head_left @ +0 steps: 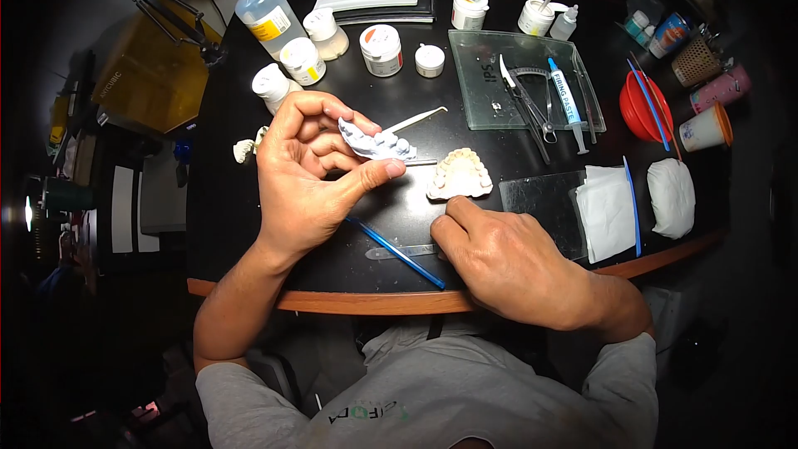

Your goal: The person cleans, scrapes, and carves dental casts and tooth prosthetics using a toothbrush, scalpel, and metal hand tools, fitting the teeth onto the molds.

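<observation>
My left hand holds a pale blue-grey dental model between thumb and fingers above the black table. Behind that model a thin cream-coloured tool points up to the right. A cream dental arch model rests on the table right of my left hand. Just below it, my right hand is low at the table with its fingers curled; its fingertips are hidden, so anything in them cannot be made out. Between the hands lie a blue pen-like stick and a flat metal strip.
White jars and a clear bottle stand at the back. A glass plate bears tweezers, a caliper and a blue syringe. At the right are a red bowl, folded tissue and a white bundle.
</observation>
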